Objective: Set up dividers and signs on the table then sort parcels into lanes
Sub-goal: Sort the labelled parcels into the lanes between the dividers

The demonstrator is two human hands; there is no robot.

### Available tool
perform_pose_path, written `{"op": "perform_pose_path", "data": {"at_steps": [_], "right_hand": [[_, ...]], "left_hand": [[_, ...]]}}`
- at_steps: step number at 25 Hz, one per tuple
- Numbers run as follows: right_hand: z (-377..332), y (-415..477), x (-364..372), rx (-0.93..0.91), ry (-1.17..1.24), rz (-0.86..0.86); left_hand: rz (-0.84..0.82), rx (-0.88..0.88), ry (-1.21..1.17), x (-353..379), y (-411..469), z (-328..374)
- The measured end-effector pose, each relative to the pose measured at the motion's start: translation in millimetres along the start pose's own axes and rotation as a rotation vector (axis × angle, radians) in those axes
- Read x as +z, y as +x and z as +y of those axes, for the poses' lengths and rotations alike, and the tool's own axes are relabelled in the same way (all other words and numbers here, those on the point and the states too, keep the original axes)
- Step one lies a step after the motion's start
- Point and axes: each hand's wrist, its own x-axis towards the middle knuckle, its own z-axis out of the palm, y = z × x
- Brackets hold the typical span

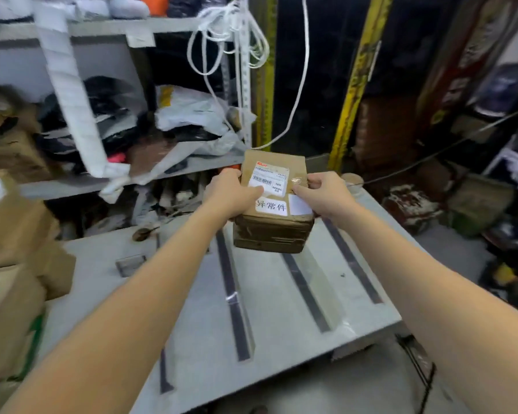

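A brown cardboard parcel (274, 231) with a shipping label and a white sign in Chinese characters is held above the far part of the grey table (281, 339). My left hand (234, 194) grips its left side, thumb on the label. My right hand (323, 192) grips its right side. Dark divider strips (235, 303) run along the table top and mark lanes; another dark divider strip (307, 291) lies to the right, and a third dark strip (353, 261) farther right.
Stacked cardboard boxes (9, 294) stand at the left. A metal shelf (126, 171) behind the table holds bags and parcels, with white cords (237, 34) hanging above. Cluttered goods (431, 204) fill the floor at the right. A small clear holder (130, 264) sits on the table's left.
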Motion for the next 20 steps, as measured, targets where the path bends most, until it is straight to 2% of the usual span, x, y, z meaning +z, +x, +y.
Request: {"op": "perform_pose_path", "data": {"at_steps": [4, 8, 13, 20], "right_hand": [[43, 22, -60, 0.069, -0.059, 0.115], [92, 40, -103, 0.122, -0.083, 0.122], [150, 67, -126, 0.136, 0.004, -0.019], [206, 102, -126, 0.072, 0.02, -0.22]], "left_hand": [[-0.066, 0.085, -0.056, 75, 34, 39], [-0.132, 0.101, -0.117, 143, 50, 66], [-0.129, 0.009, -0.128, 202, 51, 82], [0.003, -0.211, -0.197, 258, 32, 76]]}}
